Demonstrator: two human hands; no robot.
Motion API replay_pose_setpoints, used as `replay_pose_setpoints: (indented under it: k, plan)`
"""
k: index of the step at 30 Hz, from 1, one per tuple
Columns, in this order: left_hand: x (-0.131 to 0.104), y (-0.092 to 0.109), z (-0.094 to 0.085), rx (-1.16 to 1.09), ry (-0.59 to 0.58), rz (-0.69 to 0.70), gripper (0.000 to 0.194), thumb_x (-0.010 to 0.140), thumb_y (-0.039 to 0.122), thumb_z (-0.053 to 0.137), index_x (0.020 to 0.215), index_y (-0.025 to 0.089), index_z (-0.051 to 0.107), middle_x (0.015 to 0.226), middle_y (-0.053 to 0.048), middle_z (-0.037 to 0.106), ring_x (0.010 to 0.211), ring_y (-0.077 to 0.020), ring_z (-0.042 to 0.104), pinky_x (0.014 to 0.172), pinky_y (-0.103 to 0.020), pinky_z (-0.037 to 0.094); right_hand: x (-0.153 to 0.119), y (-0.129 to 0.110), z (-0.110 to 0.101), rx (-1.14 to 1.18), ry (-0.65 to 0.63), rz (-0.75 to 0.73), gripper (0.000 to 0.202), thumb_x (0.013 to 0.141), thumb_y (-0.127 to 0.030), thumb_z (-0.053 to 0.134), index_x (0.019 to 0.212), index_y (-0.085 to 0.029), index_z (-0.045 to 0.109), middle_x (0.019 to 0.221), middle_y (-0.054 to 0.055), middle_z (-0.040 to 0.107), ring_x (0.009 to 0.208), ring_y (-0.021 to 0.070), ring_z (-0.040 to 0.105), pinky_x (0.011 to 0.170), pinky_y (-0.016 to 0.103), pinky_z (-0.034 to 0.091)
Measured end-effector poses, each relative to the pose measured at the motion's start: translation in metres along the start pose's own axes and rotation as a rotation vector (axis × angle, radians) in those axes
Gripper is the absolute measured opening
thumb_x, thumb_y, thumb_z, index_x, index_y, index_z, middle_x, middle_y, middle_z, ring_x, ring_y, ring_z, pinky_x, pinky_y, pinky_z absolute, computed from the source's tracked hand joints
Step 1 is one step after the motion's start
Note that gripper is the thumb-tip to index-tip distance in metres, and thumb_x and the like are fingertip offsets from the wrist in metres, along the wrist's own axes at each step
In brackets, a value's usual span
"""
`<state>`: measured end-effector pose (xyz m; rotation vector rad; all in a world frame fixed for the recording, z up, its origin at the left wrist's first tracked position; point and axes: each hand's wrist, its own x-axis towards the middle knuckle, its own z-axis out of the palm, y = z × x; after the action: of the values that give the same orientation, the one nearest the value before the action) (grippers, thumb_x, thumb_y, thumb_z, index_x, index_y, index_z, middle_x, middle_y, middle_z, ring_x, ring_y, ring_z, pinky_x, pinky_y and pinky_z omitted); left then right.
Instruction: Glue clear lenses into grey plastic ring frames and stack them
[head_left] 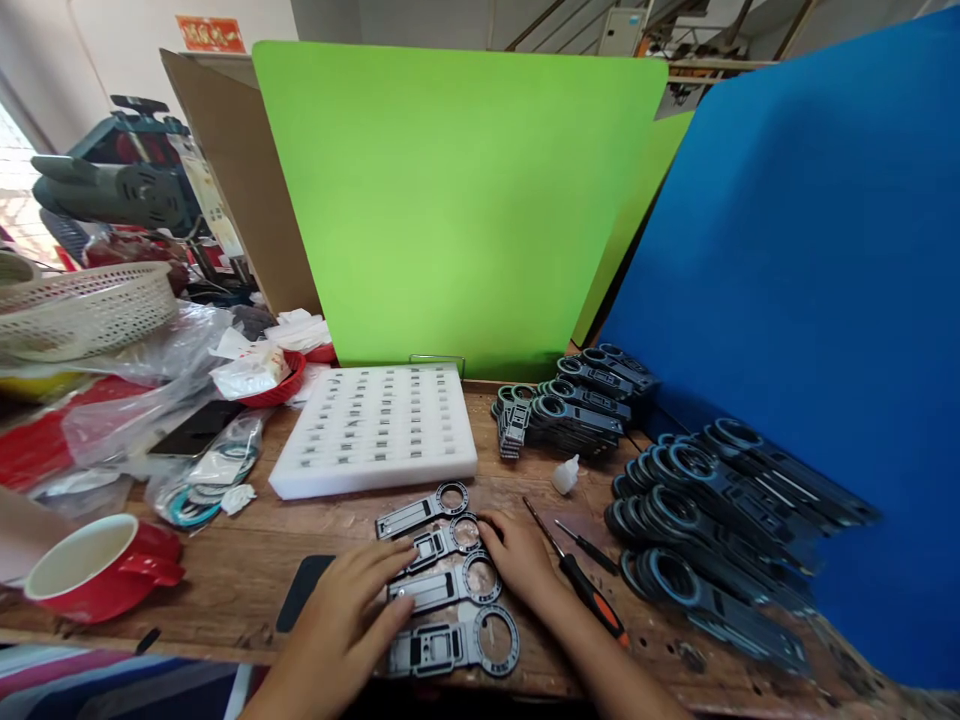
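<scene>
Four flat grey plastic plates with ring ends lie in a column at the table's front; the nearest ring-ended plate point(450, 645) is fully visible. My left hand point(349, 610) rests over their left ends, its fingers spread, index fingertip on the second ring-ended plate point(439, 545) and thumb on the third ring-ended plate point(427, 590). My right hand point(517, 560) is at the ring of the second plate, fingers bent together against its edge. The farthest ring-ended plate point(412, 515) lies just beyond both hands. A dark flat pad point(300, 592) is partly under my left hand.
A white foam block point(375, 480) holds rows of small metal parts. Right of my right hand lie an orange-black screwdriver point(592, 595), a thin screwdriver point(596, 552) and a small white bottle point(565, 475). Stacked dark ring-ended plates point(712, 510) line the right. A red mug point(112, 580) stands left.
</scene>
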<state>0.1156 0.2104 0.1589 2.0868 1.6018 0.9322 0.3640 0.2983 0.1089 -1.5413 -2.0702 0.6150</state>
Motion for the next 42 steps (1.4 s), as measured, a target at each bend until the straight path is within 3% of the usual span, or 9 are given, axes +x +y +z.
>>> replay_pose_setpoints:
  k: [5,10,18,23,25,29,31,34,42]
  plan:
    - [0.026,-0.022,0.047,0.218,-0.218,-0.043,0.056,0.088,0.052,0.042,0.140,0.032,0.037,0.149,-0.004,0.034,0.138,-0.0335,0.022,0.108,-0.062,0.019,0.012,-0.010,0.003,-0.083,0.012,0.018,0.023,0.087,-0.030,0.051,0.102,-0.022,0.066,0.100,0.007,0.069,0.094,0.0242,0.062,0.081,0.035,0.043]
    - [0.037,-0.030,0.071,0.294,-0.277,-0.074,0.056,0.091,0.052,0.032,0.142,0.029,0.032,0.149,-0.005,0.032,0.140,-0.0317,0.017,0.108,-0.062,0.014,0.011,-0.009,0.008,-0.084,0.038,0.037,0.019,0.087,-0.028,0.051,0.095,-0.024,0.068,0.096,0.005,0.069,0.092,0.0219,0.060,0.082,0.033,0.041]
    - [0.041,-0.033,0.072,0.290,-0.279,-0.056,0.060,0.089,0.055,0.037,0.141,0.027,0.035,0.148,-0.005,0.033,0.139,-0.0327,0.018,0.109,-0.062,0.013,0.012,-0.006,0.010,0.096,0.103,0.055,0.017,0.083,-0.027,0.053,0.089,-0.022,0.068,0.094,0.005,0.070,0.091,0.0224,0.060,0.084,0.034,0.042]
    - [0.034,-0.048,0.073,0.106,-0.036,-0.063,0.052,0.087,0.046,0.045,0.136,0.027,0.044,0.145,-0.007,0.041,0.138,-0.0308,0.025,0.109,-0.059,0.021,0.001,0.004,0.008,0.261,0.288,0.180,0.031,0.090,-0.034,0.039,0.110,-0.018,0.056,0.097,0.008,0.066,0.088,0.0196,0.061,0.079,0.032,0.048]
    - [0.032,-0.053,0.071,-0.008,0.056,-0.076,0.045,0.087,0.044,0.044,0.128,0.026,0.052,0.140,-0.007,0.048,0.134,-0.0291,0.033,0.108,-0.054,0.028,-0.007,0.012,0.001,0.469,0.432,0.326,0.037,0.093,-0.040,0.030,0.117,-0.018,0.046,0.086,0.007,0.064,0.073,0.0181,0.062,0.065,0.030,0.050]
    - [0.032,-0.057,0.067,-0.153,0.126,-0.106,0.038,0.086,0.044,0.045,0.116,0.026,0.060,0.129,-0.006,0.056,0.123,-0.0272,0.048,0.106,-0.050,0.035,-0.009,0.028,-0.025,1.254,0.646,0.618,0.031,0.092,-0.046,0.035,0.116,-0.026,0.037,0.079,0.000,0.062,0.057,0.0137,0.059,0.054,0.026,0.049]
    - [0.033,-0.055,0.066,-0.173,0.123,-0.121,0.037,0.085,0.045,0.047,0.113,0.025,0.062,0.126,-0.006,0.058,0.120,-0.0273,0.050,0.105,-0.050,0.036,0.000,0.036,-0.041,1.392,0.615,0.651,0.025,0.094,-0.043,0.029,0.107,-0.025,0.041,0.083,0.002,0.063,0.060,0.0131,0.061,0.058,0.027,0.051]
    - [0.033,-0.054,0.065,-0.183,0.126,-0.134,0.036,0.084,0.045,0.047,0.110,0.025,0.063,0.124,-0.007,0.059,0.118,-0.0272,0.051,0.104,-0.050,0.036,0.017,0.046,-0.057,1.413,0.546,0.671,0.035,0.097,-0.039,0.013,0.090,-0.024,0.044,0.082,0.005,0.064,0.062,0.0140,0.063,0.058,0.029,0.052]
    - [0.030,-0.057,0.065,-0.224,0.174,-0.157,0.033,0.085,0.045,0.047,0.105,0.024,0.064,0.121,-0.007,0.060,0.117,-0.0264,0.052,0.104,-0.048,0.037,0.038,0.056,-0.062,1.357,0.416,0.601,0.043,0.097,-0.042,0.010,0.078,-0.023,0.044,0.076,0.007,0.063,0.060,0.0163,0.063,0.052,0.030,0.052]
